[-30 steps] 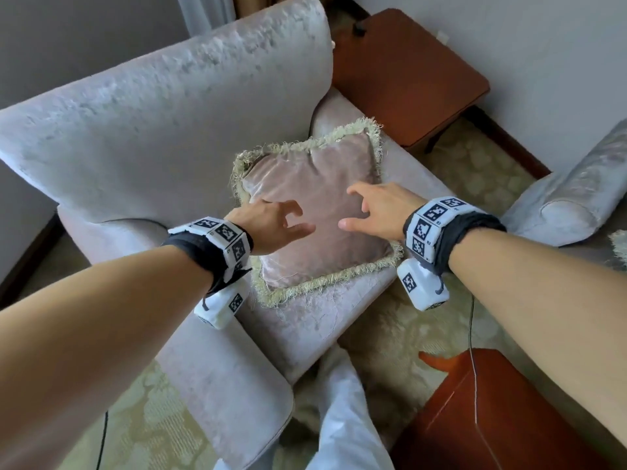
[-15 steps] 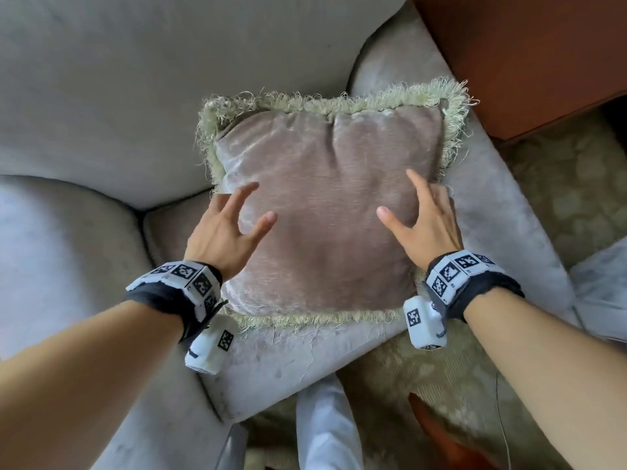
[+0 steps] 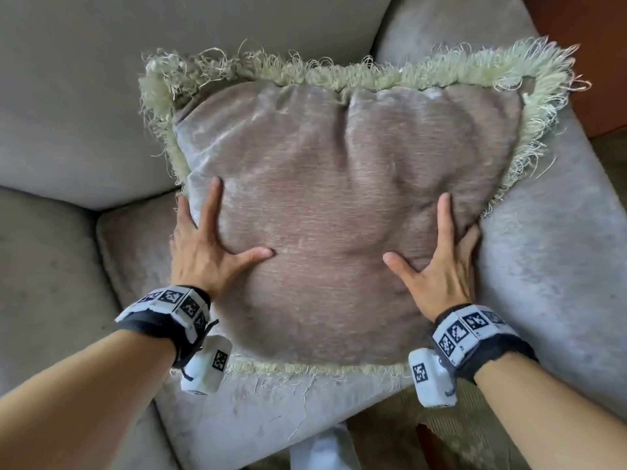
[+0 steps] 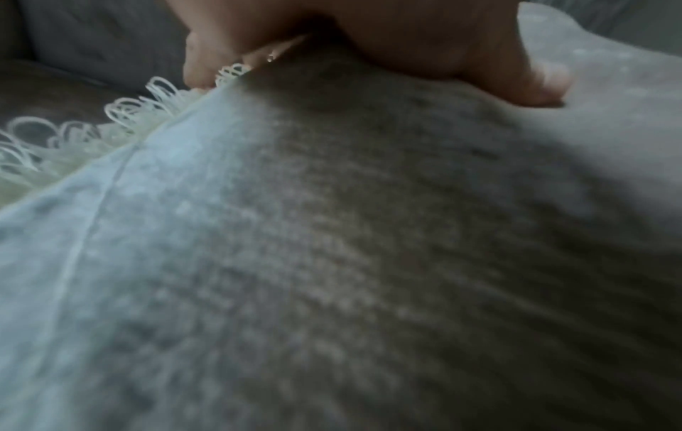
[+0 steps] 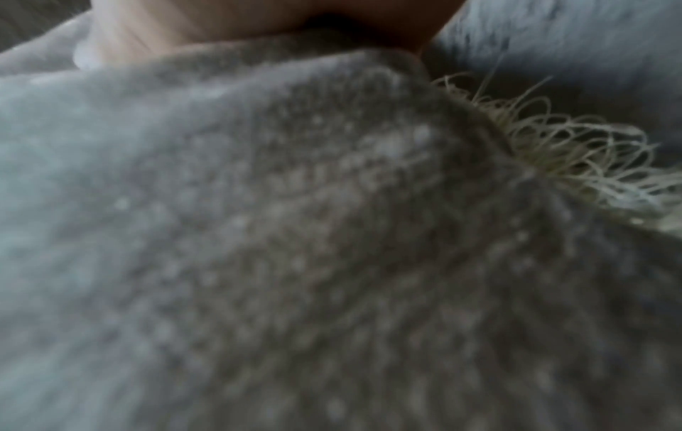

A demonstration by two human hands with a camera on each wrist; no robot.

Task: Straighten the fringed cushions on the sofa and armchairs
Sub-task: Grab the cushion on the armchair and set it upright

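Note:
A taupe velvet cushion (image 3: 339, 198) with a pale green fringe (image 3: 339, 72) lies on the armchair seat (image 3: 543, 266), its top edge leaning against the backrest (image 3: 101, 79). My left hand (image 3: 227, 239) lies flat on its lower left part, thumb spread inward, with the outer fingers at the side edge. My right hand (image 3: 429, 252) mirrors it on the lower right part. The left wrist view shows the cushion (image 4: 369, 262) up close, the thumb pressed into it and a finger of the left hand (image 4: 406, 43) touching the fringe (image 4: 110, 122). The right wrist view shows the cushion (image 5: 295, 262), the fringe (image 5: 572, 151) and the right hand (image 5: 258, 17).
The padded left armrest (image 3: 40, 283) borders the seat. A brown wooden table (image 3: 593, 45) stands behind the chair at the upper right. Patterned carpet (image 3: 441, 435) and my white trouser leg (image 3: 322, 449) lie below the seat's front edge.
My head and both hands have moved in close to the cushion. The hands, hovering a second ago, now lie spread on its two lower sides.

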